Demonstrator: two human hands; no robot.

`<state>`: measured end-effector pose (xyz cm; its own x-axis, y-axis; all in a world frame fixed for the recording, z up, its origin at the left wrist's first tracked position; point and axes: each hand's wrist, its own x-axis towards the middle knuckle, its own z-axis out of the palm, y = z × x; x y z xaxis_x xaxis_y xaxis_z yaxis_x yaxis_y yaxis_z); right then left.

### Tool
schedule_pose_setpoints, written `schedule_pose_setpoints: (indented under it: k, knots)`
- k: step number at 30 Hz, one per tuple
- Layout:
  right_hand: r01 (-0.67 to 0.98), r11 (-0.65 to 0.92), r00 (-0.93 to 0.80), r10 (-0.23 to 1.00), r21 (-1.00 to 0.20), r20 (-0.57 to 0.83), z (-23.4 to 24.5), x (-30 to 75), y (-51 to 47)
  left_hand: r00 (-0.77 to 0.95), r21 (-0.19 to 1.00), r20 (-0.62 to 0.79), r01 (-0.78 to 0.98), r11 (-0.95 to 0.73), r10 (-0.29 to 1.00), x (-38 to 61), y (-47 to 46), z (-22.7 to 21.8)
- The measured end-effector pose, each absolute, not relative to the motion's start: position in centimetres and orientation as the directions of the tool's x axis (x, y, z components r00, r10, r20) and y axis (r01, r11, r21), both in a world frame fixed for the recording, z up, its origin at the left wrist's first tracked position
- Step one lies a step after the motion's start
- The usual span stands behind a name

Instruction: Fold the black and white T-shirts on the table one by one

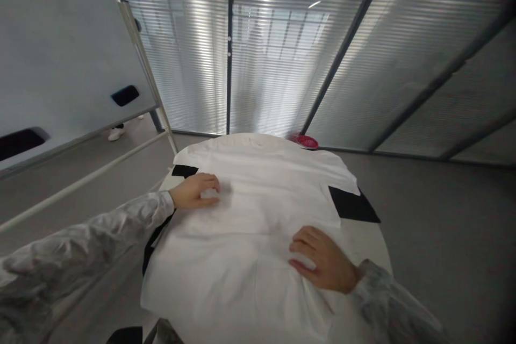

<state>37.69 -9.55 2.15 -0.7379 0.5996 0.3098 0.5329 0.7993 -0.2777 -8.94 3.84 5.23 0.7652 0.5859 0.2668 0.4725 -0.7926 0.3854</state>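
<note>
A white T-shirt [250,215] lies spread over a round pale table [368,242], its neck end at the far side and its lower part toward me. Black cloth [355,205] shows from under it on both sides. Near the left side of the shirt, below the sleeve, my left hand [196,192] is open, thumb apart from the fingers. My right hand [326,262] is open too, over the lower right part, fingers bent and thumb apart. No fabric is visibly pinched in either hand; whether the fingertips press on it, I cannot tell.
Behind the table's far edge sits a red basket-like container [307,142]. On the left stands a whiteboard [64,37] on a pale metal frame [91,177]. A glass partition with blinds [270,80] closes off the far side. A white shoe [115,134] shows beneath the whiteboard.
</note>
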Motion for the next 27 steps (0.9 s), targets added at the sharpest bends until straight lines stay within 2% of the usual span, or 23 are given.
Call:
schedule_pose_setpoints:
  k: [4,7,11,15,18,21,24,27]
  knots:
    - [0.353,0.864,-0.852,0.455,-0.359,0.260,2.4,37.1,-12.3,0.930,0.438,0.222,0.175,-0.882,0.294,-4.5,-2.6,5.0]
    - [0.363,0.826,-0.867,0.469,-0.432,0.170,2.5,36.6,-13.2,0.954,0.426,0.208,0.112,-0.898,0.218,-2.9,-4.5,4.2]
    - [0.418,0.743,-0.849,0.524,-0.523,0.067,3.0,36.2,-13.7,0.951,0.426,0.205,0.124,-0.896,0.230,-2.9,-4.1,4.0]
    - [0.497,0.627,-0.825,0.556,-0.601,-0.101,3.6,37.0,-14.2,0.948,0.453,0.206,0.126,-0.883,0.241,-3.5,-3.5,4.7]
    - [0.573,0.573,-0.799,0.551,-0.586,-0.242,3.8,38.2,-14.8,0.932,0.469,0.217,0.162,-0.868,0.291,-4.3,-3.0,4.7]
    - [0.653,0.537,-0.750,0.558,-0.534,-0.356,4.4,39.0,-15.3,0.915,0.430,0.201,0.239,-0.871,0.350,-5.5,-2.0,4.0]
    - [0.675,0.511,-0.725,0.597,-0.532,-0.345,5.9,39.1,-14.4,0.908,0.373,0.154,0.312,-0.874,0.390,-6.9,-0.7,2.9]
    - [0.655,0.543,-0.706,0.687,-0.526,-0.171,7.0,39.2,-10.9,0.906,0.337,0.102,0.357,-0.871,0.410,-8.0,0.4,1.9]
